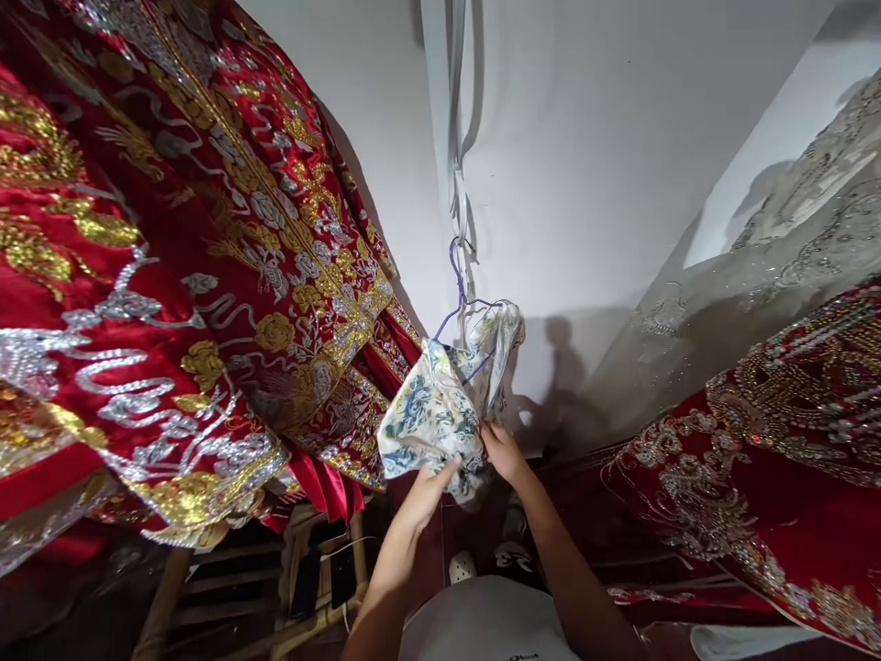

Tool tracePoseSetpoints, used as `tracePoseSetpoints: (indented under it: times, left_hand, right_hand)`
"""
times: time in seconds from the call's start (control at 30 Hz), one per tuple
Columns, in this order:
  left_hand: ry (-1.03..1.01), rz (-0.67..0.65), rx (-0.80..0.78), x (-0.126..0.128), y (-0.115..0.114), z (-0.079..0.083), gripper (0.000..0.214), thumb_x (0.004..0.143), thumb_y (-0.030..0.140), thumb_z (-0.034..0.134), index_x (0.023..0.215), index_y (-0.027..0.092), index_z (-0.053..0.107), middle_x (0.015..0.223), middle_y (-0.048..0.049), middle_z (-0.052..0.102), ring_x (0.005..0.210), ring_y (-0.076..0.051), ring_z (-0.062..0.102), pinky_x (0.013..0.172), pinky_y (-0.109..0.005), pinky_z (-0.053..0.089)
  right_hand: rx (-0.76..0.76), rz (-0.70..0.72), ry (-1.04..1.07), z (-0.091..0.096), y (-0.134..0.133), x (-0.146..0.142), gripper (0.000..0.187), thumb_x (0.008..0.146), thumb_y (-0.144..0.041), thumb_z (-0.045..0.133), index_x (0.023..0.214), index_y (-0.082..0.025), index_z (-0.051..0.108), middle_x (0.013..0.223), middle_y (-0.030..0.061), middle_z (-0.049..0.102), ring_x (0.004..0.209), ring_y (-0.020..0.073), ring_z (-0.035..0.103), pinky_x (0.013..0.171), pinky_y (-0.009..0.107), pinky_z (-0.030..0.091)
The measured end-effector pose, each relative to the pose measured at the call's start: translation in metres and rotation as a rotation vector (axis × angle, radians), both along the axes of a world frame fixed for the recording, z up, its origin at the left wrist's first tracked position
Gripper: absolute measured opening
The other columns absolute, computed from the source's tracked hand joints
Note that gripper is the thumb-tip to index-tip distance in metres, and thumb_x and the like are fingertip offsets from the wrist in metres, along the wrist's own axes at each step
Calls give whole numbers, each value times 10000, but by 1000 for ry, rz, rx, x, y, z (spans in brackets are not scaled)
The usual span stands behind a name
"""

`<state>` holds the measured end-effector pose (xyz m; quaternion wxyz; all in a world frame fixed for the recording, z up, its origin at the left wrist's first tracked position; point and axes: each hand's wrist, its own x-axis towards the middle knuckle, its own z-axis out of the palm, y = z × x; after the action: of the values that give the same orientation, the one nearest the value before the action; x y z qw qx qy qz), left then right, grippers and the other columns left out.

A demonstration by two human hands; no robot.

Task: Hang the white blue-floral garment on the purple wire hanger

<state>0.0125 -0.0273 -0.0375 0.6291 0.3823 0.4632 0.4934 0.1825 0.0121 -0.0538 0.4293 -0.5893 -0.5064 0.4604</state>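
A white shirt with a blue and yellow floral print (430, 418) hangs on a purple wire hanger (460, 285) in front of the white wall. Low on its front, my left hand (432, 487) pinches the cloth between thumb and fingers. My right hand (502, 450) grips the same shirt at its right side, a little higher, with the fingertips partly hidden by folds. The hanger hooks onto a pale strap (458, 184) that runs down the wall. Below my hands the lower cloth is bunched.
Red garments with gold and silver embroidery (275, 257) fill the left side. At the right hang a red beaded dress (771, 477) and a sheer sequined one (812, 220). A bamboo-like rack or chair (234, 588) stands low at the left, with dark flat objects on it.
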Motion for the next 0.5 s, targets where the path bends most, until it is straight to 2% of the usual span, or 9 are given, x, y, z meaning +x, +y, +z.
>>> tracePoseSetpoints:
  times: [0.07, 0.17, 0.23, 0.3, 0.33, 0.37, 0.4, 0.5]
  left_hand:
    - [-35, 52, -54, -4, 5, -6, 435, 795, 440, 802, 1143, 217, 667, 1099, -108, 727, 1124, -292, 665, 1051, -458, 498]
    - [-28, 253, -11, -14, 12, -17, 379, 817, 464, 754, 1069, 206, 636, 1066, -103, 700, 1127, -279, 655, 1053, -438, 485]
    - [77, 463, 117, -20, 15, -23, 376, 822, 450, 734, 1069, 206, 591, 1078, -93, 658, 1106, -258, 640, 1039, -417, 482]
    - [265, 680, 301, -21, 13, -27, 390, 832, 415, 722, 1118, 215, 547, 1140, -89, 603, 1121, -241, 599, 1053, -403, 456]
    - [364, 731, 390, -19, 10, -28, 381, 844, 393, 710, 1135, 222, 535, 1165, -89, 580, 1132, -237, 579, 1060, -398, 441]
    - [447, 713, 463, -15, 7, -28, 362, 856, 372, 698, 1143, 226, 532, 1179, -89, 569, 1137, -235, 566, 1058, -391, 434]
    - [506, 626, 515, -9, 4, -27, 333, 867, 353, 683, 1141, 228, 540, 1176, -88, 572, 1127, -234, 565, 1043, -382, 438]
    - [530, 217, 544, 10, -2, -25, 148, 908, 317, 594, 1016, 219, 573, 974, -54, 609, 913, -210, 602, 856, -334, 492]
  right_hand:
    - [10, -22, 100, 1, 3, -5, 551, 801, -753, 551, 607, -242, 474, 555, -2, 507, 546, 172, 479, 533, 312, 383]
    - [-20, -15, 243, 5, 0, -6, 552, 753, -740, 611, 608, -220, 493, 579, 4, 524, 528, 137, 442, 517, 289, 357]
    - [-42, 8, 290, 8, -6, -6, 558, 742, -737, 621, 592, -211, 507, 542, -5, 497, 498, 120, 414, 496, 277, 328]
    - [-54, 50, 295, 11, -14, -7, 559, 743, -729, 624, 574, -206, 522, 505, -13, 478, 474, 111, 402, 484, 270, 315]
    - [-59, 78, 289, 13, -18, -9, 554, 745, -722, 626, 573, -203, 537, 495, -13, 482, 467, 109, 407, 481, 266, 316]
    - [-63, 108, 281, 14, -22, -12, 546, 751, -710, 629, 575, -199, 554, 491, -11, 493, 462, 109, 415, 479, 262, 320]
    - [-66, 144, 276, 16, -26, -15, 530, 761, -691, 631, 583, -194, 573, 490, -8, 508, 459, 108, 423, 478, 259, 325]
    - [-68, 261, 267, 28, -32, -24, 443, 801, -591, 634, 638, -179, 632, 492, -5, 545, 445, 101, 424, 469, 250, 330]
